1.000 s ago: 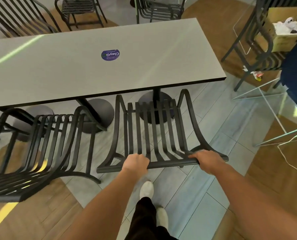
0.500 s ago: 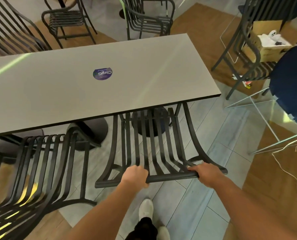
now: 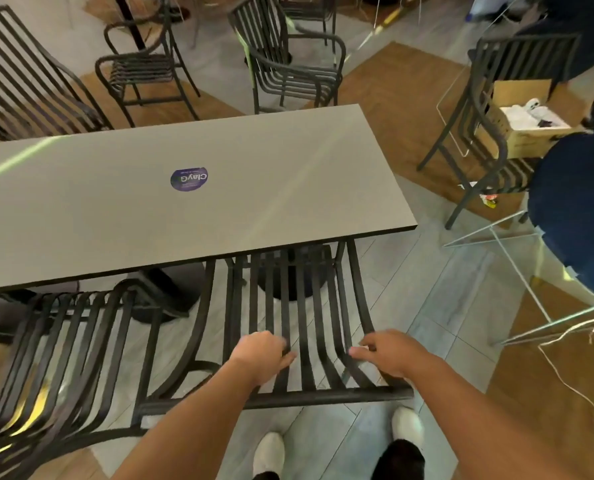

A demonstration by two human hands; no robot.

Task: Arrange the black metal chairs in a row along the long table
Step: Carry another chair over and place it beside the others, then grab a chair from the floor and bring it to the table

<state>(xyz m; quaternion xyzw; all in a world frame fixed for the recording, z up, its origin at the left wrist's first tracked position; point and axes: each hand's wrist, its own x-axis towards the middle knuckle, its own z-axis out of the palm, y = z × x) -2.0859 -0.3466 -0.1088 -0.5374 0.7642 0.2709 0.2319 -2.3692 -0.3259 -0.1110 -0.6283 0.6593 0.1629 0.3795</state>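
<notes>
both hands came off the black slatted metal chair [image 3: 288,306], now tucked under the long grey table [image 3: 184,202] at 12 o'clock. left hand [image 3: 259,355] and right hand [image 3: 389,351] hover, fingers loosely curled, gripping nothing. this chair looks placed.

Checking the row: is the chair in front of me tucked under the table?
Tucked in: the chair has its seat hidden beneath the table edge.

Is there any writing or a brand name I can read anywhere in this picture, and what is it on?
"ClayG": on the round purple sticker stuck to the long table; it reads upside down from this view.
A smaller line of print on the same sticker: too small to read.
The cardboard box on the chair at the right: no readable print.
The small wrapper on the floor: blurred, unreadable.
</notes>
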